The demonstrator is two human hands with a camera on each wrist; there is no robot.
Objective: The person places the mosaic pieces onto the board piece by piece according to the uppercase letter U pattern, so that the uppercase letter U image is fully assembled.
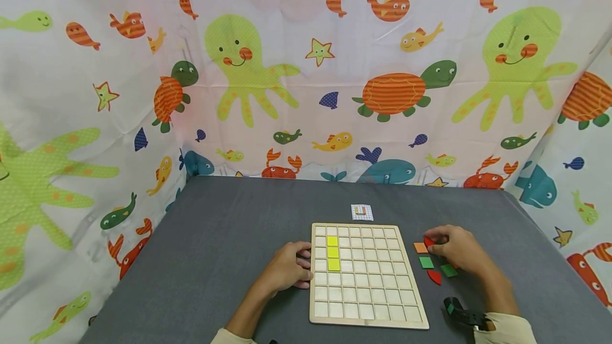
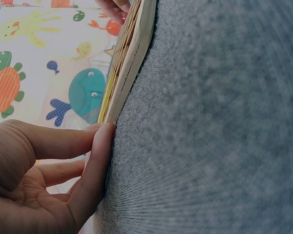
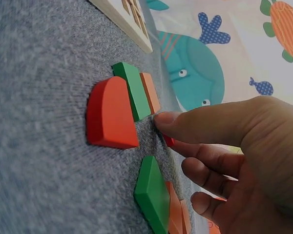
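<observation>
A wooden grid board (image 1: 365,324) lies on the dark table, with three yellow squares (image 1: 333,252) in one column. My left hand (image 1: 286,268) rests at its left side, fingertips touching the rim; the left wrist view shows the thumb and a finger against the board's edge (image 2: 132,73). To the right of the board, my right hand (image 1: 459,248) pinches a red rounded block (image 3: 168,140) between thumb and finger, mostly hidden by them. Around that hand lie another red quarter-round block (image 3: 110,114), green blocks (image 1: 426,263) and an orange block (image 1: 420,248).
A small card (image 1: 362,212) with a coloured U-shaped pattern on a grid lies behind the board. More orange blocks (image 3: 175,209) lie beside a green one under my right hand. A curtain printed with sea animals (image 1: 287,68) surrounds the table.
</observation>
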